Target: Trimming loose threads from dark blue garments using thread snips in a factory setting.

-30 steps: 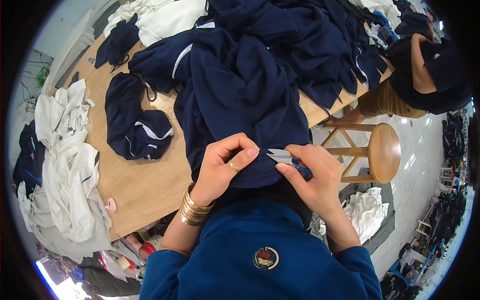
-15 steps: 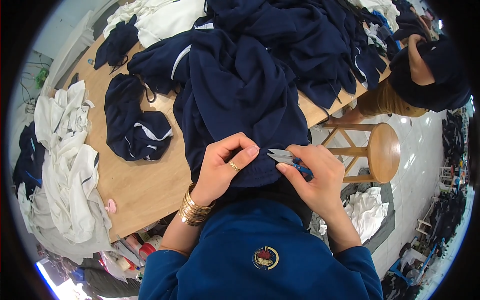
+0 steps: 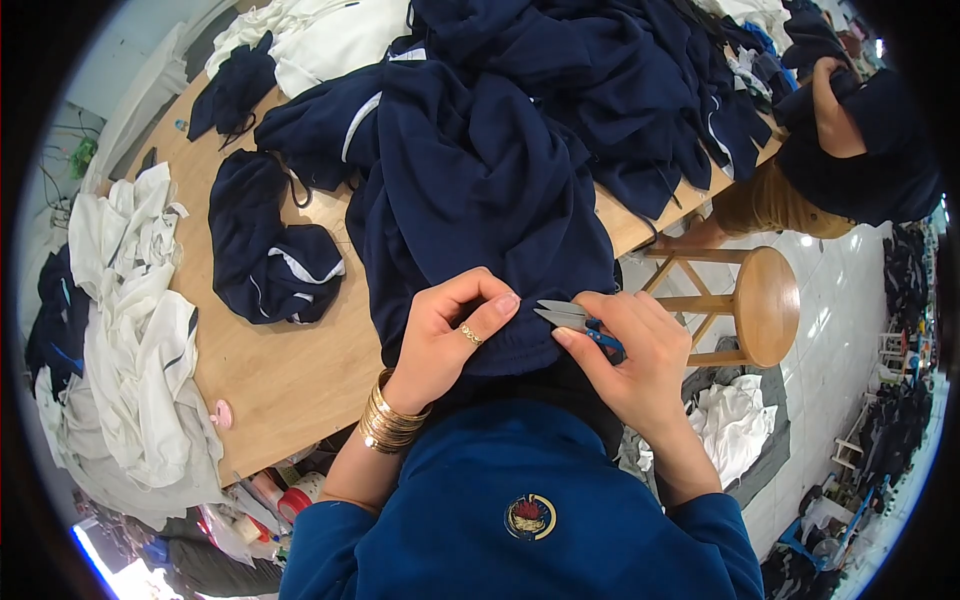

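Note:
A navy garment (image 3: 470, 190) lies over the table's near edge, its gathered elastic hem toward me. My left hand (image 3: 445, 330) is closed in a pinch at this hem, thumb against forefinger; a fold or thread between the tips is too small to make out. Just to its right, my right hand (image 3: 640, 350) grips blue-handled thread snips (image 3: 563, 314). Their two metal blades stand slightly apart over the fabric and point left at my left thumb.
More navy garments (image 3: 600, 90) are heaped at the back, with a bundled one (image 3: 270, 240) to the left. White cloth (image 3: 150, 350) hangs over the left edge of the wooden table (image 3: 290, 390). At right are a round stool (image 3: 768, 305) and another person (image 3: 850, 150).
My hands and the snips stay almost exactly in place. The person at the far right has shifted an arm slightly.

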`<action>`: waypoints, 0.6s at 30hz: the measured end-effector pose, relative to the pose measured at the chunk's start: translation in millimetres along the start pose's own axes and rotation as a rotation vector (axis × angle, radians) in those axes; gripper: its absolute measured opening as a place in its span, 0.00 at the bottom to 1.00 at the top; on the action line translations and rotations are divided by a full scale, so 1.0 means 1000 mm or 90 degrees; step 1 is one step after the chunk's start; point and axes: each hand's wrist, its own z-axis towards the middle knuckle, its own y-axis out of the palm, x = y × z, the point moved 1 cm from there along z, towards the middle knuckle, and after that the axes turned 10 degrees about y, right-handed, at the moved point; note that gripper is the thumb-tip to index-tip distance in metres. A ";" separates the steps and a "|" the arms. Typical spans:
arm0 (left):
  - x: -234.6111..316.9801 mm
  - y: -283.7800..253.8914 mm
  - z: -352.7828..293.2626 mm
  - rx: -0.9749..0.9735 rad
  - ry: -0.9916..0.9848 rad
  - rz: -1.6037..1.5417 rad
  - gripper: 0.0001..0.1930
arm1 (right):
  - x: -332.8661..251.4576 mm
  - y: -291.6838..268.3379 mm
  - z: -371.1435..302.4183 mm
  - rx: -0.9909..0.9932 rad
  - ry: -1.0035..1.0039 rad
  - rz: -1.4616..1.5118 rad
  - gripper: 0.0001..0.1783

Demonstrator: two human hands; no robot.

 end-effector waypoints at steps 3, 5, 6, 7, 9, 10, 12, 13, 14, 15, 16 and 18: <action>0.000 0.001 0.000 -0.001 0.002 0.000 0.07 | 0.000 0.000 0.000 0.005 -0.005 -0.006 0.11; 0.001 0.001 0.000 -0.003 0.003 -0.003 0.07 | 0.000 0.001 0.000 0.009 -0.010 -0.007 0.11; 0.001 0.001 0.000 -0.003 0.001 0.002 0.07 | 0.000 0.001 0.000 0.014 -0.012 -0.012 0.11; 0.001 0.001 0.000 -0.003 -0.001 0.006 0.07 | 0.000 0.002 0.000 0.018 -0.013 -0.017 0.11; 0.000 0.002 0.000 0.000 0.002 0.006 0.07 | 0.000 0.002 -0.001 0.021 -0.013 -0.021 0.11; 0.000 0.002 0.000 0.002 0.004 0.005 0.07 | 0.000 0.003 -0.001 0.023 -0.012 -0.026 0.11; -0.001 0.002 -0.001 0.001 0.003 0.006 0.07 | 0.001 0.005 -0.002 0.016 0.007 -0.002 0.11; -0.002 0.002 -0.001 0.000 0.002 0.008 0.07 | 0.001 0.006 -0.002 0.008 0.025 0.021 0.11; -0.002 0.001 -0.001 0.000 0.002 0.008 0.07 | 0.004 0.008 -0.003 0.009 0.025 0.021 0.11; -0.002 0.001 0.000 -0.001 -0.003 -0.007 0.07 | 0.008 0.011 -0.003 -0.028 0.065 0.109 0.11; -0.003 0.002 0.000 -0.002 -0.008 -0.023 0.08 | 0.011 0.014 -0.004 -0.064 0.105 0.198 0.12; -0.003 0.003 0.000 -0.003 -0.012 -0.018 0.08 | 0.015 0.017 -0.005 -0.129 0.233 0.382 0.12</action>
